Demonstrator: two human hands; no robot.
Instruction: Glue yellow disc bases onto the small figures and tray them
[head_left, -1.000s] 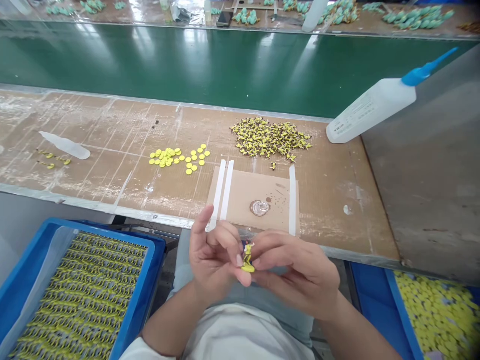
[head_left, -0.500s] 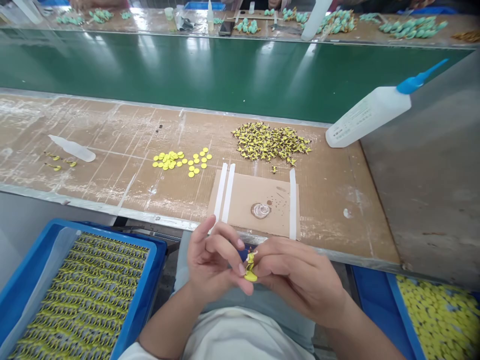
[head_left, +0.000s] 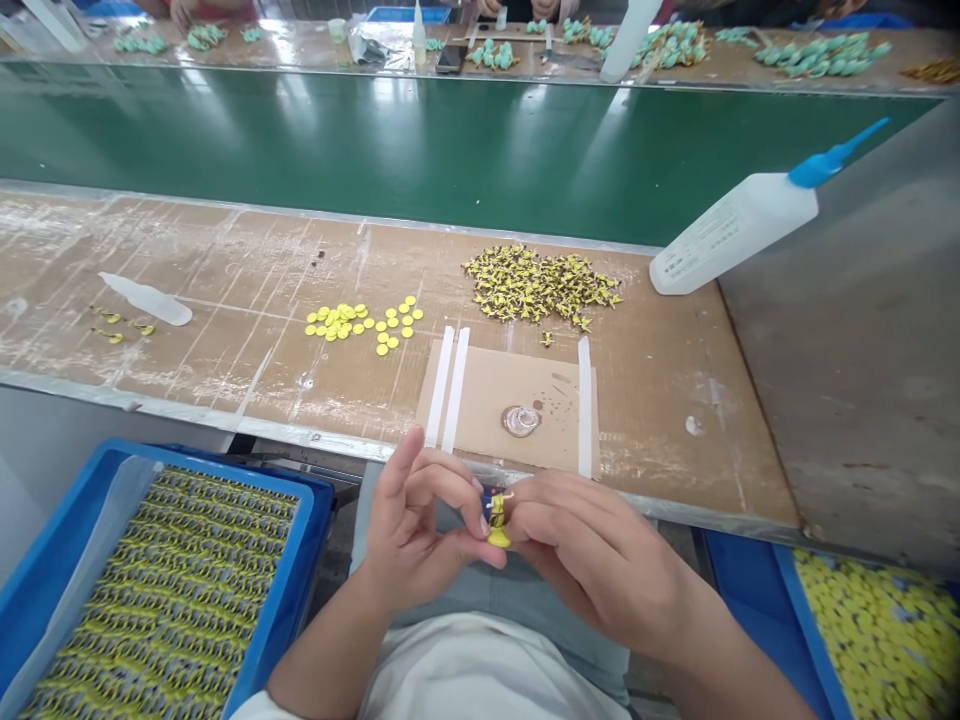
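Note:
A small yellow figure [head_left: 498, 510] stands on a yellow disc [head_left: 499, 538] between my hands, just in front of the table edge. My left hand [head_left: 427, 520] pinches the disc's left side between thumb and a finger, its index finger raised. The fingers of my right hand [head_left: 592, 550] close on the figure from the right; its fingertips are partly hidden. Beyond them lies a cardboard sheet [head_left: 495, 385] with white tape strips and a glossy round patch [head_left: 520, 421]. Loose yellow discs [head_left: 341, 320] and a heap of small figures [head_left: 536, 285] lie on the table.
A white bottle with a blue nozzle [head_left: 735, 232] leans at the right by a grey panel [head_left: 847, 350]. Blue trays stand at lower left [head_left: 298, 560] and lower right [head_left: 806, 620]. A green belt [head_left: 450, 150] runs behind; people's hands [head_left: 184, 12] show beyond it.
The figure and disc have moved slightly up and left, and the figure now stands more upright. My left hand has shifted a little left. Hands beyond the belt have moved.

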